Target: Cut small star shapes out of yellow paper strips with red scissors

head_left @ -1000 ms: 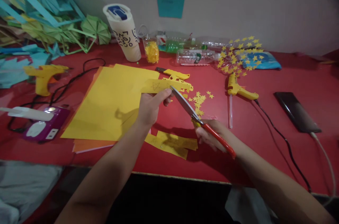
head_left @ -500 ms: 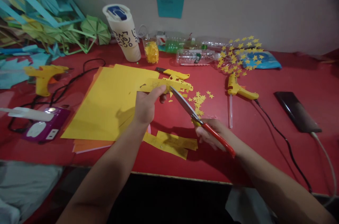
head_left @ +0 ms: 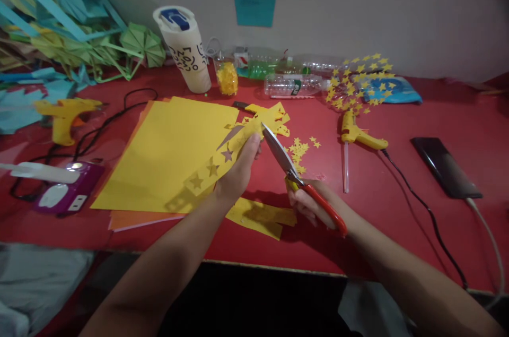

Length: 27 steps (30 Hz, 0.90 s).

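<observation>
My left hand [head_left: 238, 170] pinches a strip of yellow paper [head_left: 220, 164] that has star-shaped holes along it. In my right hand [head_left: 308, 200] are scissors [head_left: 280, 154] with red handles, their blade tips at the strip's upper end beside my left thumb. Small yellow paper stars [head_left: 299, 154] lie in a loose pile right of the blades. Cut yellow scraps [head_left: 280, 127] rest behind the strip, by a yellow utility knife [head_left: 243, 106] that they partly cover. Nearer me are uncut-looking yellow paper strips [head_left: 262, 215], partly under my left wrist's shadow.
Yellow sheets [head_left: 159, 151] are stacked at left over orange ones. Glue guns [head_left: 66, 117] lie at both sides, with cords. A purple power strip [head_left: 69, 188], white tumbler [head_left: 185, 50], plastic bottles [head_left: 294, 85], a star-tipped decoration [head_left: 360, 82] and a phone [head_left: 445, 167] surround the work area.
My left hand has moved slightly right and turned the strip, so its star-shaped holes now face me and its free end hangs down left. The scissors have shifted slightly.
</observation>
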### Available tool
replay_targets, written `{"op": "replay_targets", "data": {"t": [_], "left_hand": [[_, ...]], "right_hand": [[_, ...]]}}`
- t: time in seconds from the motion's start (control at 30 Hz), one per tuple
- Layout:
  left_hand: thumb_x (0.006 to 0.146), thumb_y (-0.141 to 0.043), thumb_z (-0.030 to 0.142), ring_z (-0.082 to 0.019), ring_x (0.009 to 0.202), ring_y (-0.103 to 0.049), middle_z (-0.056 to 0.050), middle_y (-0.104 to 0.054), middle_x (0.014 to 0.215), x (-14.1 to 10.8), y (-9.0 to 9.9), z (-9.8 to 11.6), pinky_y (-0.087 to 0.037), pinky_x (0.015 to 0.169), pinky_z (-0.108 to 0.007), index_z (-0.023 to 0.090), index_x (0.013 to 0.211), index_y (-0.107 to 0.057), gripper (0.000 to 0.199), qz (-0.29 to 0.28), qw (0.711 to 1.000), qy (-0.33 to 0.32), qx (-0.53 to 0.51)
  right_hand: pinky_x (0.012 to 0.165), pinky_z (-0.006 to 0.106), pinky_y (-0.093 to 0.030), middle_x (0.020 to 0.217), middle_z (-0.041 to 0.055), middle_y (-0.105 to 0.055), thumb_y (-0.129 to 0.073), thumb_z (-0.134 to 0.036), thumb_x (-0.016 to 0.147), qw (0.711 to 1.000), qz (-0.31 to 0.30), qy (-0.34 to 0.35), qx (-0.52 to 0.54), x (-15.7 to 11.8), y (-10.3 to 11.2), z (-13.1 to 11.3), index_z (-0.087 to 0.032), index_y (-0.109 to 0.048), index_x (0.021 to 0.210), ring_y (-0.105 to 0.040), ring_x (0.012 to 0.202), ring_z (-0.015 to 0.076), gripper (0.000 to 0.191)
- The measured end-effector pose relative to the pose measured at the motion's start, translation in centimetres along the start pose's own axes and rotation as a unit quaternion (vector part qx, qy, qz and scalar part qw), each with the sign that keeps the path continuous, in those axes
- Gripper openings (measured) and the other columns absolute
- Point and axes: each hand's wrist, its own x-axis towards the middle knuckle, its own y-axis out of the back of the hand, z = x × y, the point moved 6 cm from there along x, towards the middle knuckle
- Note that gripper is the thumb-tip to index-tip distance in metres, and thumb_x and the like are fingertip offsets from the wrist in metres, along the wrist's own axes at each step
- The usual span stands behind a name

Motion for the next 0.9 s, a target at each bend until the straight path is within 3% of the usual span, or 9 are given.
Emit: {"op": "replay_targets", "data": {"t": [0.17,0.53,0.9], "left_hand": [[0.086,-0.049,0.061,-0.014,0.062,-0.056,-0.001,-0.056,0.061,-0.2,-0.4,0.1,-0.051,0.066,-0.031,0.022,0.059,-0.053,0.047,-0.018,1.000,0.006,0.009],[0.089,-0.051,0.044,-0.010,0.057,-0.054,0.001,-0.055,0.057,0.1,-0.6,-0.5,-0.048,0.062,-0.027,0.021,0.057,-0.054,0.040,-0.036,0.999,0.009,-0.028],[0.087,-0.054,0.046,-0.011,0.055,-0.053,0.001,-0.053,0.055,-0.1,-0.9,-0.7,-0.047,0.059,-0.028,0.021,0.053,-0.051,0.042,-0.031,0.998,0.025,-0.052]], "right_hand": [[0.036,0.023,-0.029,0.045,-0.0073,-0.041,-0.044,-0.083,0.078,1.000,-0.003,-0.011,-0.006,0.0,-0.3,-0.3,-0.021,-0.043,0.066,-0.037,0.034,0.0065,0.063],[0.039,0.024,-0.030,0.048,-0.0075,-0.040,-0.044,-0.085,0.075,1.000,-0.006,-0.002,-0.018,0.1,-0.4,-0.9,-0.021,-0.042,0.069,-0.037,0.039,0.0074,0.064],[0.038,0.023,-0.026,0.047,-0.0080,-0.039,-0.046,-0.077,0.081,1.000,-0.015,0.025,0.011,0.0,-0.4,-0.8,-0.020,-0.044,0.069,-0.034,0.037,0.0062,0.058]]}}
